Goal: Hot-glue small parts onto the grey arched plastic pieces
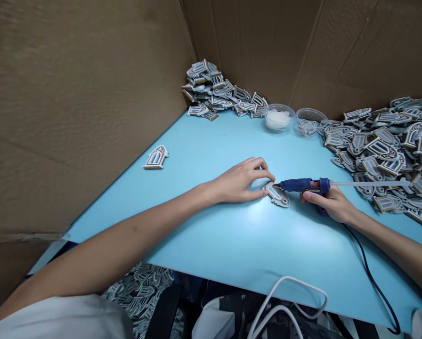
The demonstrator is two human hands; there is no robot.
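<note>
My right hand (329,205) is closed around a blue hot glue gun (304,185), with a clear glue stick (369,183) poking out of its back end. The gun's nozzle points left and meets the upper part of a small arched-window piece (276,195) lying on the table. With thumb and fingers at its left end, my left hand (244,181) grips that piece and steadies it. Farther left, a single window piece (156,157) lies face up on its own.
Window pieces form a heap (214,92) in the back corner and a larger pile (387,155) at right. Two clear round tubs (278,123) stand between them. Cardboard walls (267,52) border the blue table (204,240). A black cord (368,270) trails from the gun.
</note>
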